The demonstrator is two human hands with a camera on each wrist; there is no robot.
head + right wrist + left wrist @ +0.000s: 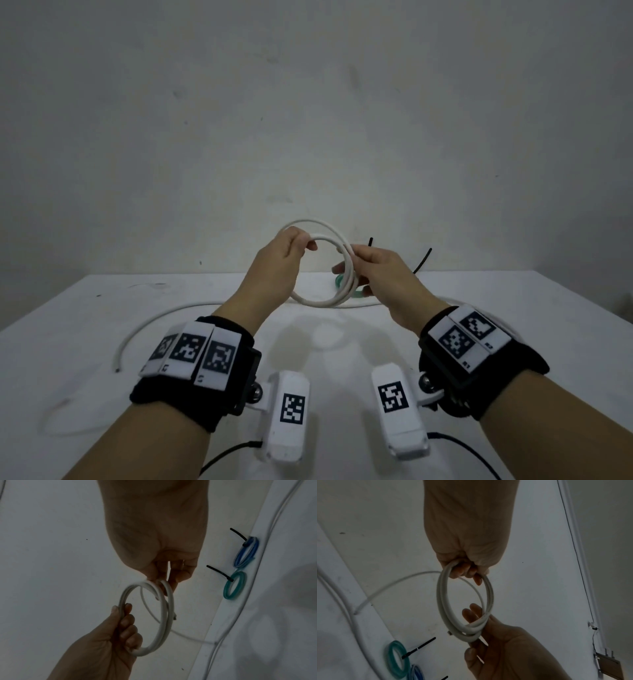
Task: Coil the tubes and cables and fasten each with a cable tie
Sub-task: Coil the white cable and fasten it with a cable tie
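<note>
While my left hand (286, 251) curled round one side of the coiled white plastic tube (329, 270) and my right hand (380, 270) pinched the opposite side, it hung above the white table (102, 308). I judged it light but springy, best gripped across all loops. Only the wrist views showed the tied green tube ring (235, 585) and blue tube ring (246, 553) whole.

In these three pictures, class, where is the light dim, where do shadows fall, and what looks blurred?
Head view: evenly lit, with soft shadows of the arms on the table. Left wrist view: dim; the white tube trails off blurred, and the green coil is soft. Right wrist view: dim; a broad shadow darkens the table at right.
</note>
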